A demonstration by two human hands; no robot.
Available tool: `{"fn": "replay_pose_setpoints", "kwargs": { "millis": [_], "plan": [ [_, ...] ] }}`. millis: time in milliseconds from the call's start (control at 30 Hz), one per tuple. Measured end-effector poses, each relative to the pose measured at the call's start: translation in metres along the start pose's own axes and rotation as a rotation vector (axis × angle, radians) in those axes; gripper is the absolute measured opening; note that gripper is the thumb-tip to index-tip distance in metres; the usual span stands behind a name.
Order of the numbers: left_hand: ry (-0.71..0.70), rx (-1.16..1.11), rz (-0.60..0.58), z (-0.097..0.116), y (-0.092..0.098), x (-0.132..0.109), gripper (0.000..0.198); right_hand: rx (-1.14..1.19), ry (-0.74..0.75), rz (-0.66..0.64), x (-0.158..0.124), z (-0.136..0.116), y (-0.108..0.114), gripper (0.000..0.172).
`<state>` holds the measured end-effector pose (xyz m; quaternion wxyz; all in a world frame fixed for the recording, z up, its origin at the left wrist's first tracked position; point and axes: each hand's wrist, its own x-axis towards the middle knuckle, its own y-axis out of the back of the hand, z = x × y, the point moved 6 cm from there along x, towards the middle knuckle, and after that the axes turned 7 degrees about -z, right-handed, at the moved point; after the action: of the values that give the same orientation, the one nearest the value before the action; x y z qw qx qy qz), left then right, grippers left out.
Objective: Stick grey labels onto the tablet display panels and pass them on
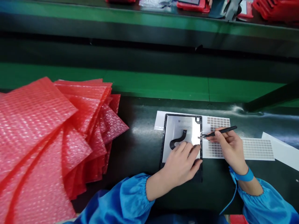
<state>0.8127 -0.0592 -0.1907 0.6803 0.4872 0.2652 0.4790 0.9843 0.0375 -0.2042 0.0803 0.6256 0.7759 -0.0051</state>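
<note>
A tablet display panel (171,124) with a black frame and silver back lies on the dark bench. A black flex cable (178,140) curves across its back. My left hand (181,163) rests on the panel's lower right part, fingers slightly bent and spread, holding nothing. Black tweezers (221,132) are pinched in my right hand (231,149). Their tips reach the panel's right edge, at a small grey sticker (200,137); whether they grip it I cannot tell. White sticker sheets (258,149) with rows of small grey rectangles lie beside and partly under the panel.
Red bubble-wrap bags (93,124) are heaped on the left. A blank white sheet (280,149) lies at the right. A blue wrist strap (244,175) with a cord circles my right wrist. Beyond runs a raised shelf (140,18) carrying more red bags (277,9).
</note>
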Motion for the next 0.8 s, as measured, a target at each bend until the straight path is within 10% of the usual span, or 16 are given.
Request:
{"fn": "replay_pose_setpoints", "kwargs": {
  "millis": [800],
  "plan": [
    [0.029, 0.054, -0.032, 0.0010, -0.0039, 0.0029, 0.049, 0.023, -0.006, -0.034, -0.0043, 0.0055, -0.0062, 0.030]
  ]
}}
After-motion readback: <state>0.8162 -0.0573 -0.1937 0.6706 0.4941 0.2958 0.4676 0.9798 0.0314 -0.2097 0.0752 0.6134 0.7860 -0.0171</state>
